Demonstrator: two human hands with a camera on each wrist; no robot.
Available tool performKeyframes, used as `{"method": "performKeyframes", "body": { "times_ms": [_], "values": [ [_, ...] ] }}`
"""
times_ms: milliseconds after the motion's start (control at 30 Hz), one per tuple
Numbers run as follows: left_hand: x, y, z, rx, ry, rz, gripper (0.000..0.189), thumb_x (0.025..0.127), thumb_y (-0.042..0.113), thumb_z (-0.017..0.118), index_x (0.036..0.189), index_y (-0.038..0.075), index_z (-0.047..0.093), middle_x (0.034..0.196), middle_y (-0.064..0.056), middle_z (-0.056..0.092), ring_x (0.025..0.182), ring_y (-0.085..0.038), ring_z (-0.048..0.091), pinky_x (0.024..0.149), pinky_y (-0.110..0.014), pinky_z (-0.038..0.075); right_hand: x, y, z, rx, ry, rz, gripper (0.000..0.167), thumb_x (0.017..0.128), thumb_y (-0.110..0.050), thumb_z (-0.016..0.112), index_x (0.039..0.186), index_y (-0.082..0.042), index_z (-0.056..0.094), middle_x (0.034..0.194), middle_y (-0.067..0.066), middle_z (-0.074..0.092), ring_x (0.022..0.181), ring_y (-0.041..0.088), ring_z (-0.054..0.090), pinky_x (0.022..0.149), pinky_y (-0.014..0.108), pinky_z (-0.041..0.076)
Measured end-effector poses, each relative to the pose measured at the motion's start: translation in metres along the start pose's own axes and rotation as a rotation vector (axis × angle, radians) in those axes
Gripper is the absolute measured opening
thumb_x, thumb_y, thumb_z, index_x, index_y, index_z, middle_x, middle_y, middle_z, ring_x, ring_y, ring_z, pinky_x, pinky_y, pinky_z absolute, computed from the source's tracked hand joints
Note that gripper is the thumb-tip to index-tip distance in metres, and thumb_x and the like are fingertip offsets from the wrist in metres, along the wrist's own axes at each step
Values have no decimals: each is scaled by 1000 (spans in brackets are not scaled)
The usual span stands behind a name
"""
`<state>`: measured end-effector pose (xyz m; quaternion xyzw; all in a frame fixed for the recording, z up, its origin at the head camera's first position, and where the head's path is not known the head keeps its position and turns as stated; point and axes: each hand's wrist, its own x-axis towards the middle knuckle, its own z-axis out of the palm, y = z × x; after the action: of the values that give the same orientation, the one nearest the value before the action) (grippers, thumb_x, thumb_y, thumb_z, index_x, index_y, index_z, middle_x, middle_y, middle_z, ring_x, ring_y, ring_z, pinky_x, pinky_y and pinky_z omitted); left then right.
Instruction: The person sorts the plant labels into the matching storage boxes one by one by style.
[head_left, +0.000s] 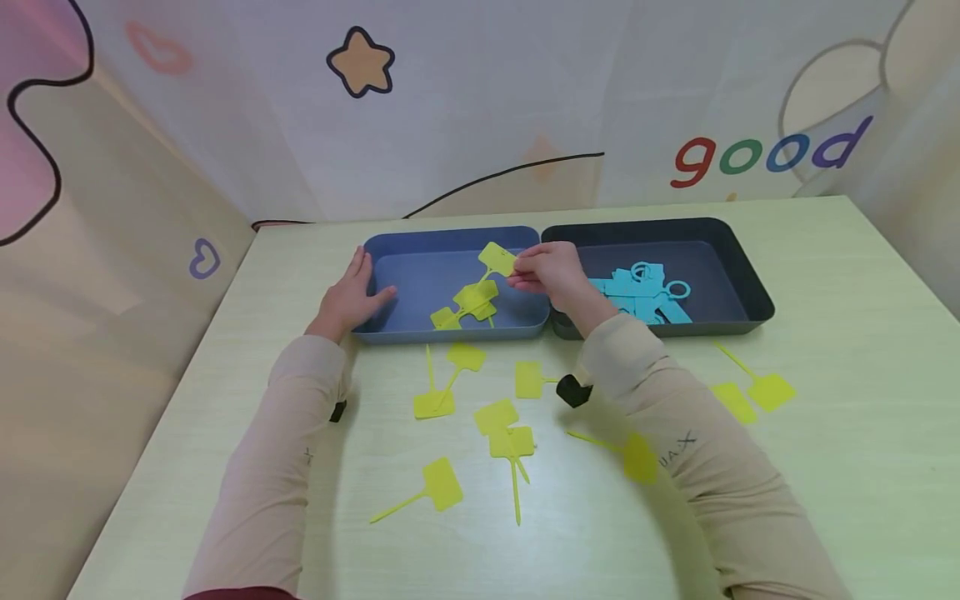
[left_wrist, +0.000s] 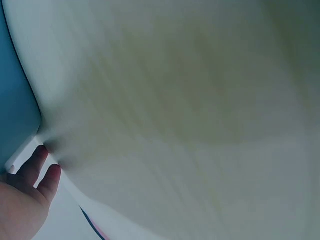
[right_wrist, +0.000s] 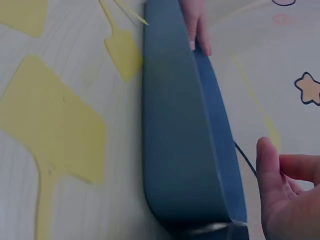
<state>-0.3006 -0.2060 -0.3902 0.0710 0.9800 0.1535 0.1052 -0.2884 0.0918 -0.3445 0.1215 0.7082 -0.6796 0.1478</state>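
Hanging at twelve o'clock is a printed cloth backdrop [head_left: 480, 108] with soft folds, above a pale table [head_left: 585, 542] with faint wood-like streaks. Two shallow, round-cornered trays of smooth, plastic-looking material sit side by side: the dark tray [head_left: 720, 283] stands at three o'clock of the blue tray [head_left: 420, 275]. The left hand [head_left: 351, 296] rests at the blue tray's nine o'clock end, fingers extended and thumb over the rim. The right hand [head_left: 553, 268] pinches a yellow tag [head_left: 497, 259] between thumb and fingers above that tray. Flat cyan pieces [head_left: 633, 292], some ringed, are heaped in the dark one. Loose yellow tags [head_left: 442, 483] lie on the table towards six o'clock; a small pile [head_left: 474, 297] overlaps at the blue tray's five o'clock. The pinched tag is thin, bright and matt, its rectangular head tapering into a slim stem towards seven o'clock.
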Motion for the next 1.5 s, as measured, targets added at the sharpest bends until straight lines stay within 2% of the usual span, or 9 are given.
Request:
{"method": "performKeyframes", "body": {
  "times_ms": [300,567,700,867,1100,1167,1267,1367,1500],
  "values": [
    [18,-17,13,-17,23,19,91,82,66,29,142,6,-5,147,-2,-20,136,-29,9,103,-48,25,16,16,30,-143,74,44,18,83,-3,57,99,4,60,66,7,58,48,10,58,50,19,49],
    [1,0,1,-14,-2,-4,80,90,48,36,141,-1,-3,148,-11,-15,135,-33,7,104,-49,22,26,25,40,-267,82,82,20,82,-1,55,101,4,61,70,8,57,43,9,55,48,20,49],
    [0,0,1,-3,-1,-10,80,90,47,37,141,0,-3,148,-10,-15,135,-34,10,102,-49,26,26,28,42,-321,107,59,20,80,2,54,98,4,64,65,8,58,41,9,55,48,22,50],
    [1,-1,1,-7,7,-6,79,90,46,38,141,0,-2,148,-10,-15,135,-33,10,102,-49,26,22,28,44,-493,143,29,15,81,-2,53,85,2,67,58,6,58,42,11,56,49,23,50],
    [-1,1,0,-14,2,-14,79,90,46,37,141,0,-2,148,-10,-15,135,-33,9,103,-50,23,15,25,40,-640,92,-29,18,83,-8,53,76,2,66,56,5,58,43,13,56,50,23,49],
    [-1,2,-1,-17,2,-15,79,90,46,38,141,0,-2,148,-10,-15,135,-33,9,103,-50,23,10,23,37,-704,59,-89,19,84,-13,53,85,1,67,69,7,63,54,15,60,58,26,50],
    [-1,2,-1,-20,3,-17,79,90,46,37,141,0,-3,148,-10,-14,136,-32,9,103,-50,24,0,20,30,-796,-17,-209,29,87,-20,52,106,-1,61,100,11,63,86,21,61,75,32,49],
    [-1,2,-2,-19,5,-14,79,90,46,38,141,0,-2,148,-10,-14,136,-32,9,102,-50,25,-12,21,24,-853,-112,-300,43,89,-25,50,126,-3,46,129,12,48,115,27,47,92,40,41],
    [-1,2,-1,-20,7,-12,79,90,46,38,141,0,-2,148,-10,-14,136,-32,8,103,-50,24,-28,28,15,-979,-205,-406,59,89,-30,49,137,-3,28,145,14,24,133,29,22,105,46,25]
  ]
}}
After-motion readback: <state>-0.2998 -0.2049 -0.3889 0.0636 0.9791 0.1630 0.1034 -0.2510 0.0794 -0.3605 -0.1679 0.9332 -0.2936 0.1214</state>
